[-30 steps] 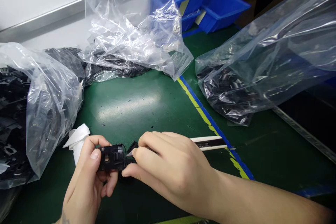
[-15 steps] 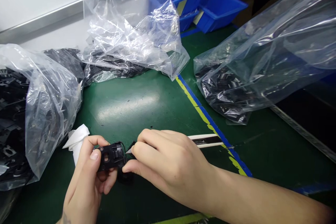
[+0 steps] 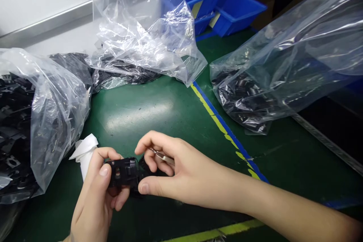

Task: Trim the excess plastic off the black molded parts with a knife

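Observation:
My left hand (image 3: 95, 189) grips a small black plastic part (image 3: 123, 172) between thumb and fingers, just above the green tabletop. Close at its right side is my right hand (image 3: 170, 168), thumb low near the part's end and index finger raised away from it. A slim utility knife (image 3: 163, 156) with a pale body lies across my right hand, held by the curled fingers; most of it is hidden. A dark piece at the part's right end shows behind the right fingers, its outline unclear. White crumpled paper (image 3: 86, 153) stands behind my left hand.
Clear plastic bags of black parts lie at the left (image 3: 61, 109), at the back (image 3: 147, 45) and at the right (image 3: 241, 90). Blue bins (image 3: 238, 13) stand at the back. Blue and yellow tape (image 3: 217, 119) runs across the green table (image 3: 136, 113).
My right hand has rolled open at thumb and index finger. The knife has turned back into the palm, its blade away from the part. My left hand still grips the part.

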Available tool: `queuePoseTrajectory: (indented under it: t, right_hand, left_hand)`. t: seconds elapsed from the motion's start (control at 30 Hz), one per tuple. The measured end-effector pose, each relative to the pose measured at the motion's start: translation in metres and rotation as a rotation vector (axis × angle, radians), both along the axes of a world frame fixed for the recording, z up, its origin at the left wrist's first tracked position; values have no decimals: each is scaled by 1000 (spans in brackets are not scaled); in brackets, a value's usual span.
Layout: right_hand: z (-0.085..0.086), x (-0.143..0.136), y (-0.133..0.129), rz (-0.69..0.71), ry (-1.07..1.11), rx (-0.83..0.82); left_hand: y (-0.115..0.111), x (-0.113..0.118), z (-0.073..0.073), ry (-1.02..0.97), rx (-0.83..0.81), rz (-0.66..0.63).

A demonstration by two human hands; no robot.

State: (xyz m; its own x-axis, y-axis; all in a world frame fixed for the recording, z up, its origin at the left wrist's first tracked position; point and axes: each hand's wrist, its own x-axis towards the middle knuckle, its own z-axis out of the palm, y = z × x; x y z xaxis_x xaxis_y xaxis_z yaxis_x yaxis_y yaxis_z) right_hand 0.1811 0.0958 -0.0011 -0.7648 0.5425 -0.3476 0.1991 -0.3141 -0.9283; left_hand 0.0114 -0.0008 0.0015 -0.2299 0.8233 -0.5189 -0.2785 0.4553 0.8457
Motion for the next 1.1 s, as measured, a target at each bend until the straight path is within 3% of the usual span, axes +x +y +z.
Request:
queuePoseTrajectory:
  t: [0.1,0.3,0.4,0.57,0.7,0.77,0.9,0.97,1.1]
  right_hand:
    - [1,1,0,103,-23,-122]
    - [2,3,4,111,34,-165]
    - [1,4,6,94,32,3]
    - [0,5,6,-29,-171,430]
    - [-5,3,5,-20,-255,513]
    - [-7,3,5,-47,-222,537]
    - [-8,6,6,-17,-116,639]
    - [-6,9,6,-44,-80,694]
    - [-6,10,3,-104,-59,732]
  left_hand:
    - [0,7,5,-13,-32,-17]
    - [0,7,6,-83,-16,-161]
    - [4,-4,7,-52,-16,-168]
    - [17,-35,9,220,300,-249]
    - [23,-47,6,272,346,-338]
    - [22,-47,2,373,314,-512]
    - [19,-42,-7,885,394,-982]
    - [18,-39,-10,1052,432,-1088]
    - [18,-34,-12,1207,465,-1155]
